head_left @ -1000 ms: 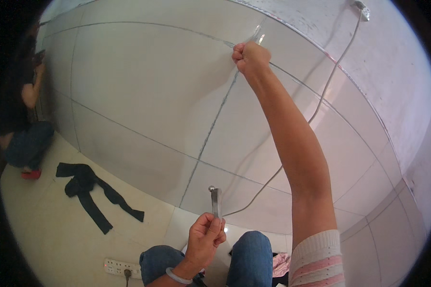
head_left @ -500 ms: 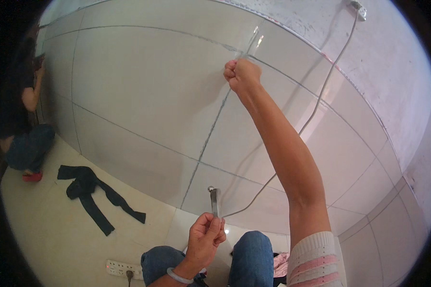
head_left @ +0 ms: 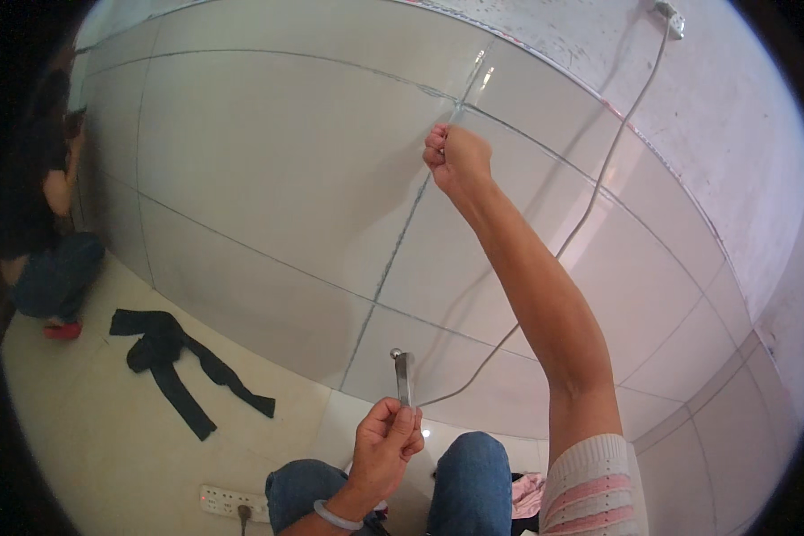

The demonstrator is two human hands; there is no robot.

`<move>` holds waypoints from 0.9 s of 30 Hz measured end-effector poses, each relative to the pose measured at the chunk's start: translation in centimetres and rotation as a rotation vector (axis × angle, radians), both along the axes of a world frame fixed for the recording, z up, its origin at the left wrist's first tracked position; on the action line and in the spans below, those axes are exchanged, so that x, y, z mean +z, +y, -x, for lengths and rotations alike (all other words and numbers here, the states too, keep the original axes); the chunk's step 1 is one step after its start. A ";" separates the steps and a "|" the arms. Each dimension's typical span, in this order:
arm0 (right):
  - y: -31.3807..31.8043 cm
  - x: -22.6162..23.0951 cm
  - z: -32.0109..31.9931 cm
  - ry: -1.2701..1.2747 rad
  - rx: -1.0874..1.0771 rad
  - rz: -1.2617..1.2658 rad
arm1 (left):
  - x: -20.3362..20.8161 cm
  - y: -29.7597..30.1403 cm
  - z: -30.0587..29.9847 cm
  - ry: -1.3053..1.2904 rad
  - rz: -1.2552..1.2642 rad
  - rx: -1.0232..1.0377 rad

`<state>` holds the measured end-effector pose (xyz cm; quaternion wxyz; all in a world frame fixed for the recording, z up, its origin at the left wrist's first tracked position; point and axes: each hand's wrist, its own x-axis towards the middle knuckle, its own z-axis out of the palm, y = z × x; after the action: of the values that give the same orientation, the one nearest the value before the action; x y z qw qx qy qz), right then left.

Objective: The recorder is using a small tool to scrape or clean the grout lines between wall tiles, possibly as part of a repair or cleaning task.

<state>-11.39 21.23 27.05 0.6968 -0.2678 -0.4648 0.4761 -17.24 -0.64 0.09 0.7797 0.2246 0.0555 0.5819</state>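
Observation:
My left hand (head_left: 388,448) is closed, pinching a flat metal tool with a small round ball at its tip (head_left: 403,375). It is held low, in front of the lower wall tiles, with the ball end up. My right arm reaches up to the wall, and my right hand (head_left: 458,156) is closed over the vertical joint (head_left: 413,212) between the large beige tiles (head_left: 277,152), just below where the joints cross. Whatever its fingers hold is hidden behind the hand. Dark grey filler shows along the joints.
A white cable (head_left: 587,204) hangs from a socket (head_left: 671,20) and passes behind my right arm. Black cloth (head_left: 165,348) lies on the floor at left. A power strip (head_left: 228,502) lies near my knee. At far left a person (head_left: 49,196) crouches by the wall.
My right hand has moved slightly down along the vertical joint, away from the crossing. My left hand keeps its hold on the metal tool.

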 end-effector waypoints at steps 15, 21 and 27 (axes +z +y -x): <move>1.7 0.5 -0.6 0.092 0.081 -0.025 | 0.1 -0.1 -0.1 0.031 0.010 0.018; 1.9 -0.6 -0.6 0.110 0.090 -0.014 | 0.2 -0.1 -0.2 0.041 0.008 0.021; 1.8 -1.6 -0.5 0.098 0.072 0.011 | 0.1 -0.2 -0.2 0.068 0.021 0.025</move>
<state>-10.86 23.00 25.47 0.6998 -0.2312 -0.4368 0.5158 -17.07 -0.83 0.24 0.7725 0.2351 0.0908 0.5829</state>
